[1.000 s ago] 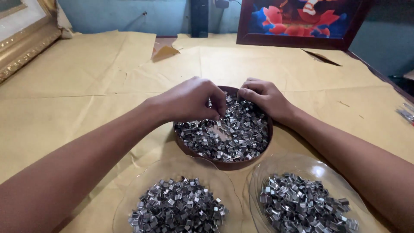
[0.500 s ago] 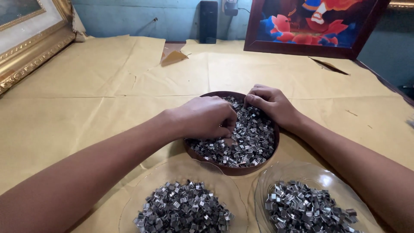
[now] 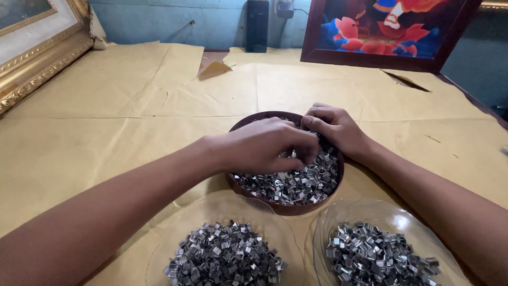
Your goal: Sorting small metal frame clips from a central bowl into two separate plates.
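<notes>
A round dark brown bowl (image 3: 241,123) full of small shiny metal clips (image 3: 301,182) sits in the middle of the paper-covered table. My left hand (image 3: 262,145) lies over the pile with its fingers curled down into the clips. My right hand (image 3: 336,127) is at the bowl's far right rim, fingers bent and pinching among the clips, its fingertips almost touching the left hand's. What each hand holds under the fingers is hidden.
Two clear plastic dishes stand near me, the left dish (image 3: 174,243) and the right dish (image 3: 391,214), each with a heap of the same metal clips. A gold picture frame (image 3: 37,69) lies far left, a dark red framed picture (image 3: 381,58) leans at the back.
Both hands have stayed in the bowl, working through the clips; the left hand has shifted slightly right over the pile. The camera view has tilted a little.
</notes>
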